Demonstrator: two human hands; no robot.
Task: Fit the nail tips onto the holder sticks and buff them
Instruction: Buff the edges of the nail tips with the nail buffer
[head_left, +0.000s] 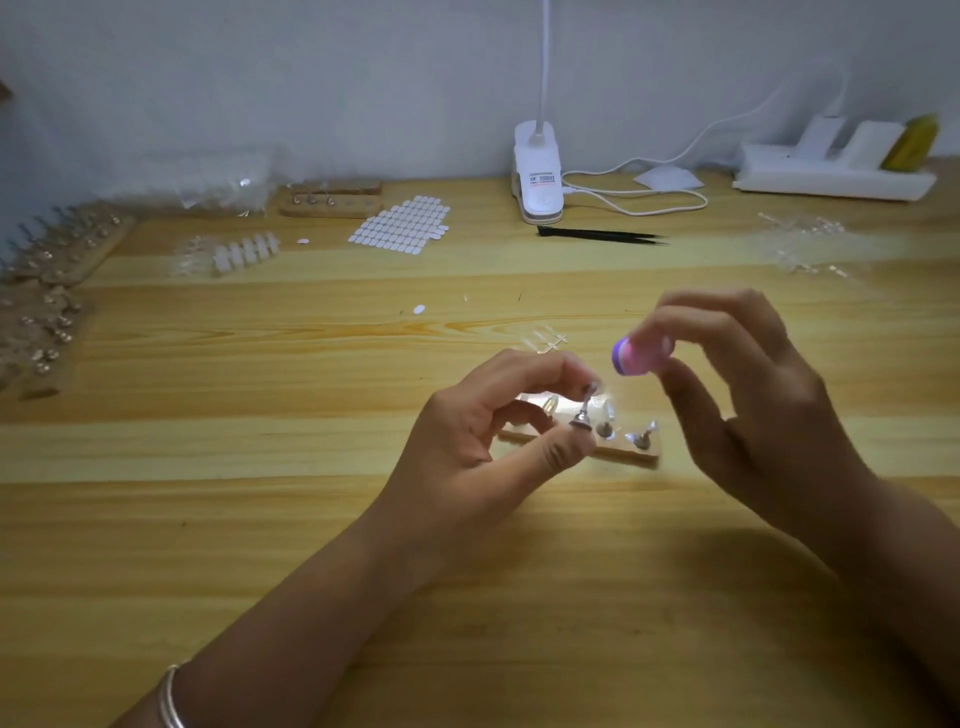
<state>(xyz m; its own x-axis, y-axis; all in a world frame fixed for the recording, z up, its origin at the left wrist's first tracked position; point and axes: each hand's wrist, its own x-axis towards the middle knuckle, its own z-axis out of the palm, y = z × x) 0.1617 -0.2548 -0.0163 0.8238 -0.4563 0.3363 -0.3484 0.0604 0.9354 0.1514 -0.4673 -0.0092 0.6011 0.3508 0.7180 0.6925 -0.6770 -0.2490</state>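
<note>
My left hand (488, 431) pinches a small metal holder stick (584, 410) between thumb and forefinger, with a clear nail tip at its upper end, held just above a small wooden block (631, 453). Two more holder sticks (641, 436) stand in that block. To the right and slightly higher, my right hand (748, 395) grips a pink buffer with a purple end (636, 357), its purple face turned toward the held stick and a short gap away from it.
Wooden racks of holder sticks (57, 270) line the left edge. A sheet of adhesive tabs (400, 226), strips of nail tips (244, 254), black tweezers (602, 235), a white clip lamp (537, 176) with its cable and a white power strip (831, 176) lie at the back.
</note>
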